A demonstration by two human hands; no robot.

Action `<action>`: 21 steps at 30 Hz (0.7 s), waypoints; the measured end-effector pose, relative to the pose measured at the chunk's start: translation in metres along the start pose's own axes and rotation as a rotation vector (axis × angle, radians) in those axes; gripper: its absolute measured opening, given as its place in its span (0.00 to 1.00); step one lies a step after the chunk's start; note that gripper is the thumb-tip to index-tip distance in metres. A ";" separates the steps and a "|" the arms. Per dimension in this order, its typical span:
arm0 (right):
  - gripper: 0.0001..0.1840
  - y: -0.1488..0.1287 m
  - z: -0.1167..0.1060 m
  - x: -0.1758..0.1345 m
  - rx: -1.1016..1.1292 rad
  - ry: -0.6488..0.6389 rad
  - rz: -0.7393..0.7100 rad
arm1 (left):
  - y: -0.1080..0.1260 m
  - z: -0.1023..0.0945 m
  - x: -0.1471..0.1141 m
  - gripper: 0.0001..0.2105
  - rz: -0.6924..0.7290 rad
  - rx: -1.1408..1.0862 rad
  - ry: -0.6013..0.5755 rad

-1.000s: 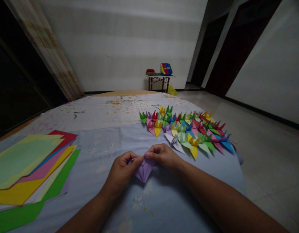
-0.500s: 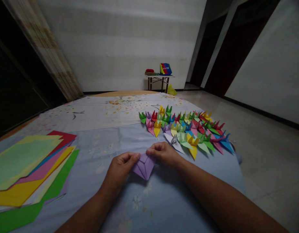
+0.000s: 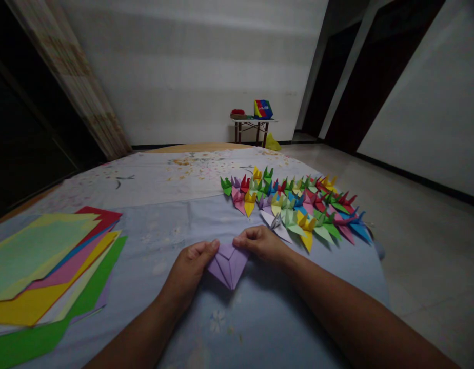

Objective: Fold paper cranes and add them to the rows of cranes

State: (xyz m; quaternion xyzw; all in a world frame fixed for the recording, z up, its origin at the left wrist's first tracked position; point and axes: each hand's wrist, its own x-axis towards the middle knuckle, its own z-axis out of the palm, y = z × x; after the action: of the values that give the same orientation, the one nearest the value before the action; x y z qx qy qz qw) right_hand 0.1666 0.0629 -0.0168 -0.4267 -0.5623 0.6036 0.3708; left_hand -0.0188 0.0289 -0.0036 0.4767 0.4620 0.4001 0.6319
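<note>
Left hand (image 3: 193, 264) and right hand (image 3: 264, 247) both pinching the purple paper (image 3: 230, 269) near its upper corners, just below frame centre, point down; from here I'd say light, even grip, edges matched before pressing any crease.

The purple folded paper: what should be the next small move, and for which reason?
Probably fold one side of the purple folded paper inward along a slanting crease: such creases fan up from its lower tip, and the left hand and right hand pinch its upper sides.
</note>
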 end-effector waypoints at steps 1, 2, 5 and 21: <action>0.23 0.000 0.000 0.000 -0.014 0.003 -0.004 | 0.001 0.000 0.000 0.16 0.004 0.002 0.000; 0.23 0.000 0.000 0.000 -0.021 0.001 -0.006 | 0.001 0.000 0.001 0.16 0.012 0.003 0.003; 0.23 0.002 -0.001 0.001 0.024 -0.026 -0.013 | 0.002 0.000 0.003 0.17 0.048 0.013 0.038; 0.21 -0.005 0.006 -0.003 0.086 0.052 -0.064 | 0.002 0.006 0.002 0.18 0.031 0.003 0.055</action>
State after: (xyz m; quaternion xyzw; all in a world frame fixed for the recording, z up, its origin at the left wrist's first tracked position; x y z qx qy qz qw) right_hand 0.1618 0.0584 -0.0115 -0.4075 -0.5395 0.6037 0.4223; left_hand -0.0129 0.0296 -0.0016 0.4737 0.4724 0.4220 0.6119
